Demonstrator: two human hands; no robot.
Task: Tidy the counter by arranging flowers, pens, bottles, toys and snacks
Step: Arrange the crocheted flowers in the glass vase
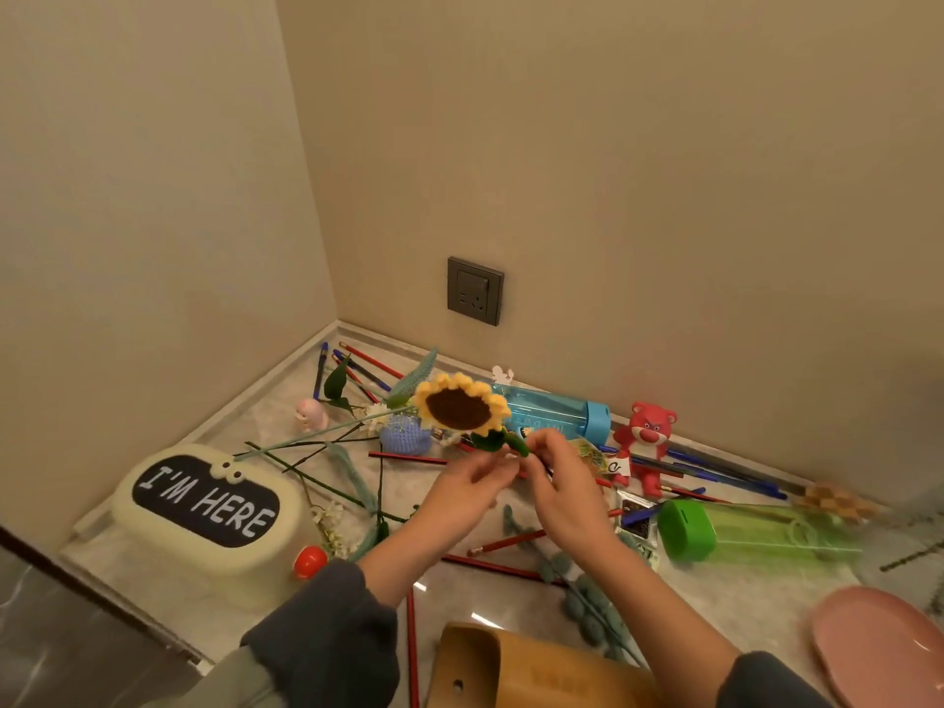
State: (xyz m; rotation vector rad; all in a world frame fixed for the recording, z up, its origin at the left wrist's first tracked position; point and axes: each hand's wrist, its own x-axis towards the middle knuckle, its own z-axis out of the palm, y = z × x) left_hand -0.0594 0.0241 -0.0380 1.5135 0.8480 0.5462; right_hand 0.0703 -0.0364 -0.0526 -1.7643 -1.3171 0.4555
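Grey wall socket [475,291] above marble counter [715,595], in corner.

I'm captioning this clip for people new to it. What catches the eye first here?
First, the crocheted sunflower, held up mid-frame by both hands, left hand and right hand, at its green stem. Next, the cream box reading "I'M HERE" at left, and the red bear toy by the back wall, beside a blue bottle lying on its side.
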